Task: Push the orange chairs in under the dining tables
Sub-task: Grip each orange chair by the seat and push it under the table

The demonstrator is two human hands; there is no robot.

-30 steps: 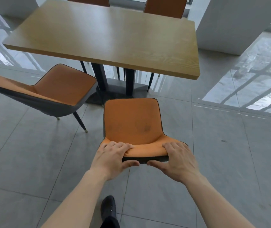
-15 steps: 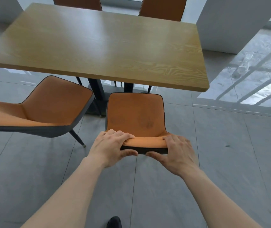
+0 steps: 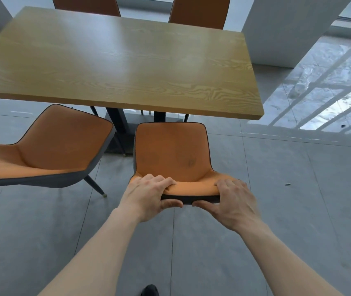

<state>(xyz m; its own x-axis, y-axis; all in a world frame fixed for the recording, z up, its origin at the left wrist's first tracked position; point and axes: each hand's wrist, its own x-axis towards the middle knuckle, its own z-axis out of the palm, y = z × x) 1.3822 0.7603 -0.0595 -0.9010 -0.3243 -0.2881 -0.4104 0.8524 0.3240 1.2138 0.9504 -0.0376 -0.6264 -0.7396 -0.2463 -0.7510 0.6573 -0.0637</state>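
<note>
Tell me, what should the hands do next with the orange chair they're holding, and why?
Probably keep pushing it straight ahead. Both the left hand and right hand grip the top of the chair's backrest, and its seat is fully out in front of the table edge, not under it. The gap beneath the table ahead looks open beside the dark pedestal.

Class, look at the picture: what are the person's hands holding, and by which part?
Both the left hand and the right hand grip the chair by the top edge of its backrest, fingers over the front, thumbs behind.
</note>
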